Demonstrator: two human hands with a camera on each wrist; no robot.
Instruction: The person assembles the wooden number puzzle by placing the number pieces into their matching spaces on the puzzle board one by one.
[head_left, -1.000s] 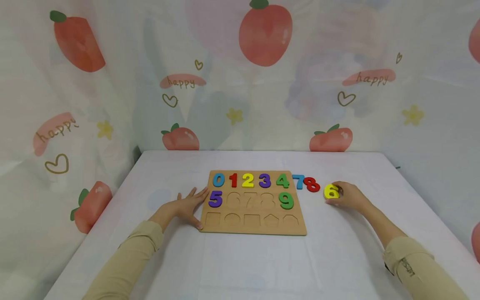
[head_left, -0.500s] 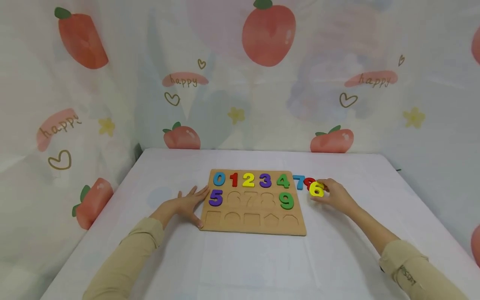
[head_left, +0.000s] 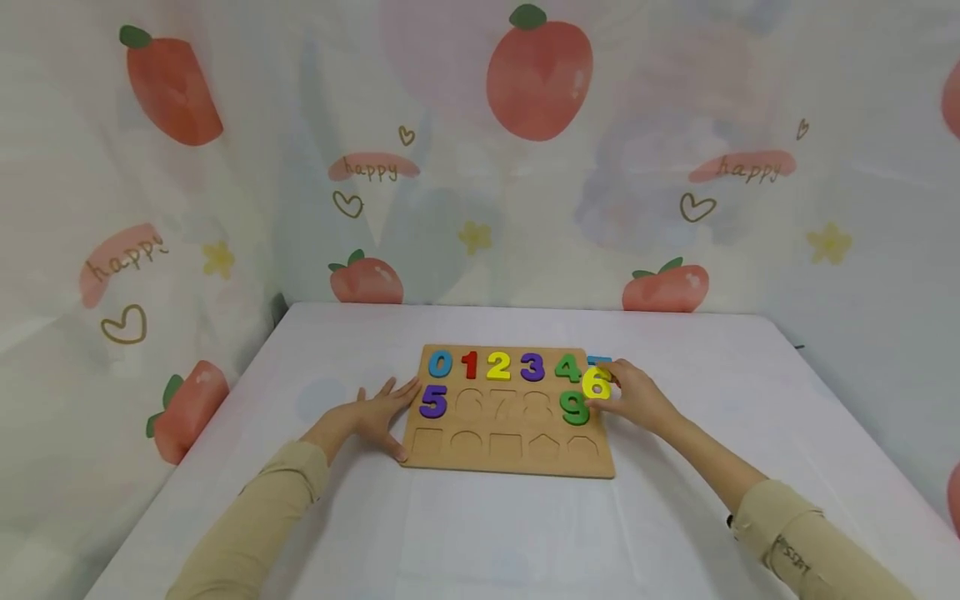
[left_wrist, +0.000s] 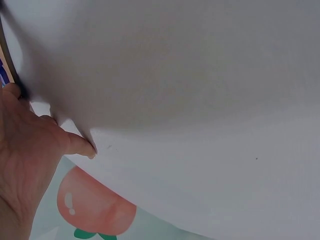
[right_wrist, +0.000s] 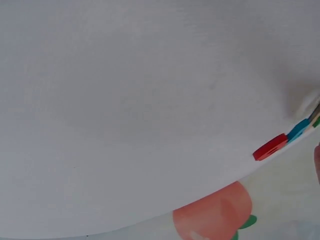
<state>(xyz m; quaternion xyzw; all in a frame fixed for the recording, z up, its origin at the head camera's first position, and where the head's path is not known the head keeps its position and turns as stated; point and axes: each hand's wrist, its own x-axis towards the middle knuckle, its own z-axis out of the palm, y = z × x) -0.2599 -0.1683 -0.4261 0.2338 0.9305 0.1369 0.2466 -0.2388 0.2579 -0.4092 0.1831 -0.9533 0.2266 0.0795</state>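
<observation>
Shifted left since the earlier head frame: 6 (head_left: 597, 379) and right hand (head_left: 637, 398), from in front of 8 (right_wrist: 270, 147) to the right edge of the board (head_left: 487, 462). Head view: yellow 6 clamped between thumb and fingers of right hand, partly covering blue 7 (head_left: 599, 361), just right of 4 (head_left: 572, 367) and 9 (head_left: 575, 407). Cannot tell whether touching these or held above. Left hand (head_left: 378, 417) at the board's left edge, fingers apart, thumb by the near corner. Across the far row, left to right: 0 (head_left: 432, 364), 1 (head_left: 471, 365), 2 (head_left: 498, 367), 3 (head_left: 533, 367), 4. Along the middle row: 5 (head_left: 432, 403) at left, 9 at right, three digit recesses between. Nearest: five shape recesses. Under everything, white cloth (head_left: 480, 533); behind, fruit-print curtain (head_left: 450, 125).

Left wrist view: left hand at the frame's left side, fingers apart, one tip by the board's edge. Right wrist view: red 8 flat on the cloth, close beside 7, near the board; only a sliver of right hand, too little to tell its grip.
</observation>
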